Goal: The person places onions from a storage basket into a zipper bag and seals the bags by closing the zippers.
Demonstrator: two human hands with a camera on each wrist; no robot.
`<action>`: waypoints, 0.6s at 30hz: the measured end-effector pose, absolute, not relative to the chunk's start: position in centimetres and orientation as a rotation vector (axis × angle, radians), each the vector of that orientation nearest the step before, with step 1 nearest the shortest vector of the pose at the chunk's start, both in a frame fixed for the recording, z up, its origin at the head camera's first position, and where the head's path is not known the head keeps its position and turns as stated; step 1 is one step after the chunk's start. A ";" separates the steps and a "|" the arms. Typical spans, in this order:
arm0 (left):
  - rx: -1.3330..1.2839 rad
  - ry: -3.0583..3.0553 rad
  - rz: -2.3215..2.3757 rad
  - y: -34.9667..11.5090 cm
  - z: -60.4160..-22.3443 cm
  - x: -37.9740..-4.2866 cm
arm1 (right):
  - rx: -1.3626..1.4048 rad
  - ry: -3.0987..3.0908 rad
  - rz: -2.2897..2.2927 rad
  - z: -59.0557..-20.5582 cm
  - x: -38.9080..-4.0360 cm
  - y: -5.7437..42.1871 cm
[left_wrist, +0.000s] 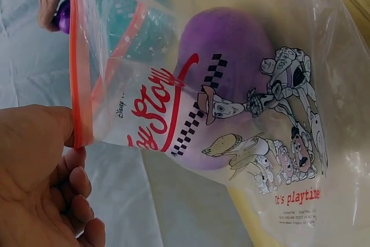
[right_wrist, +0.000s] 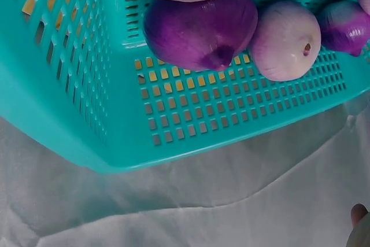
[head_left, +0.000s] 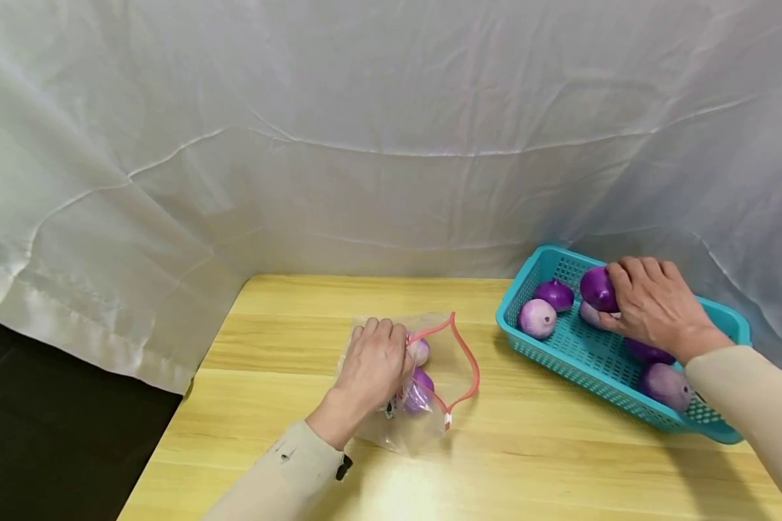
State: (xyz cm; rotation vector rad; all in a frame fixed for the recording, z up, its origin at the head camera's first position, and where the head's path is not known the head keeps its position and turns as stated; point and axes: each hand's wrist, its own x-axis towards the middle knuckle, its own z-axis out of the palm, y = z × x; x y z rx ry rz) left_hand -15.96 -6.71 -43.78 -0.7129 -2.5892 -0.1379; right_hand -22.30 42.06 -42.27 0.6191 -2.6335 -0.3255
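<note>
A clear plastic zip bag [head_left: 391, 438] with a red zip edge lies on the table, its mouth spread toward the right. Its rim is pinched between the thumb and fingers of my left hand [head_left: 371, 365]. Inside show a purple onion [head_left: 418, 393] and a paler onion [head_left: 420, 352]. The left wrist view shows cartoon print on the bag [left_wrist: 341, 160]. Over the turquoise basket [head_left: 560, 370], my right hand [head_left: 654, 307] grips a dark purple onion [head_left: 597, 289]. In the right wrist view only a fingertip of that hand shows at the lower right edge.
Several more onions sit in the basket, among them a pale one [head_left: 537, 318], a purple one [head_left: 555, 295] and another pale one [head_left: 666, 386]. A pale cloth [head_left: 378, 195] hangs behind the wooden table [head_left: 287, 340]. Dark floor [head_left: 52, 427] lies left of it.
</note>
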 end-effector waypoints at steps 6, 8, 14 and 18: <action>-0.714 -2.595 -0.121 -6.7 -43.9 -15.8 | 0.620 -2.630 -0.318 -42.4 -22.0 41.8; -0.712 -2.589 -0.120 -6.7 -43.9 -15.8 | 0.623 -2.626 -0.306 -42.2 -21.9 41.6; -0.711 -2.546 -0.111 -6.6 -43.7 -15.8 | 0.655 -2.587 -0.261 -41.3 -22.0 40.6; -0.709 -2.530 -0.085 -6.5 -43.5 -15.9 | 0.695 -2.542 -0.251 -40.6 -22.1 40.0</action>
